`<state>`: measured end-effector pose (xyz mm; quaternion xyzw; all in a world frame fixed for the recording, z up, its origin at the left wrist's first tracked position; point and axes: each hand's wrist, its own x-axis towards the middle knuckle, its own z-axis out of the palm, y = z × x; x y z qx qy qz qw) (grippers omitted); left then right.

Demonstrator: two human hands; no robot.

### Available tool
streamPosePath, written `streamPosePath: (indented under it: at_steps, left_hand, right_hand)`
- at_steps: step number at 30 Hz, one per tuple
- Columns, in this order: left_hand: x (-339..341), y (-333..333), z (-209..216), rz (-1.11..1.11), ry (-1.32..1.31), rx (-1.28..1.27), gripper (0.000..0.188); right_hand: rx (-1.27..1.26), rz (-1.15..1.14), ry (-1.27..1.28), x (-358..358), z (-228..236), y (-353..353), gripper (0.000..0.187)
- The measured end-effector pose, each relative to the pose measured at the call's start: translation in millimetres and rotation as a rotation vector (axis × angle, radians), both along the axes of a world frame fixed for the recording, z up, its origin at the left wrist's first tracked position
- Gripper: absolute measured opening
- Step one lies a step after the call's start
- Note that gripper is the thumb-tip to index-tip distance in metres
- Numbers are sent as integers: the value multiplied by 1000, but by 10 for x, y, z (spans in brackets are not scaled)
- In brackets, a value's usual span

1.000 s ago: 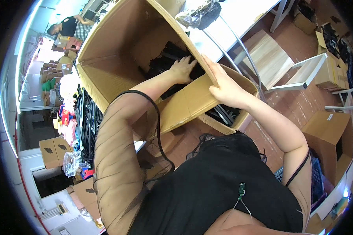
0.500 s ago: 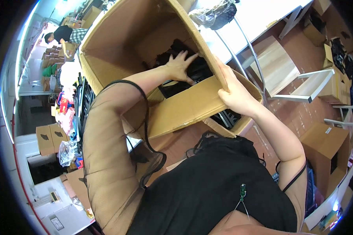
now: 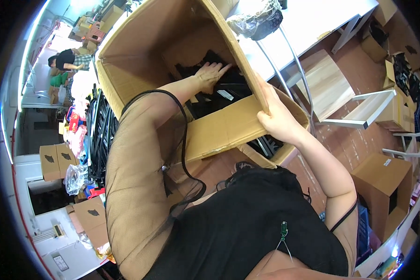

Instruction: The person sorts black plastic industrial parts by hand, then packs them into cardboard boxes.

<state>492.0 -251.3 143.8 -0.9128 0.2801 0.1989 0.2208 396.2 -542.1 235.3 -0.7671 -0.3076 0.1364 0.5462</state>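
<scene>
A large cardboard box (image 3: 126,44) is tilted with its mouth toward me. Inside it lies a pile of black pieces (image 3: 238,77), some flat and strip-like. My left hand (image 3: 211,77) reaches deep into the box and rests on this pile, fingers stretched out and apart, with nothing seen in its grasp. At the box's right edge, my right hand (image 3: 277,114) is closed around the cardboard wall beside a flap (image 3: 224,128). Under that flap, a second cardboard box (image 3: 291,151) holds more black strips (image 3: 267,145).
A white table (image 3: 308,23) stands behind, with a plastic-wrapped stool (image 3: 256,21) in front. Stacked black strips (image 3: 100,135) lie at the left. A wooden board (image 3: 324,86) and a cardboard box (image 3: 385,182) are on the right. Another person (image 3: 65,60) is at the far left.
My left hand has shifted slightly within the box, its fingers less spread, uncovering a white label on the black pieces. My right hand keeps its hold. The far person has moved.
</scene>
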Motion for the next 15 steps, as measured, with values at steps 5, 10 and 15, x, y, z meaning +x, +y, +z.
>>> streamPosePath:
  at_steps: [5,10,15]
  left_hand:
    - [-24,-113,-146,-273,-171,-60,116]
    - [76,-136,-216,-286,-66,-109,110]
    - [-204,-114,-581,-157,-255,-216,62]
  right_hand:
    - [-12,-7,20,-68,14,-22,85]
    - [8,10,13,-113,-27,-54,87]
    - [-8,-18,2,-290,-57,-109,87]
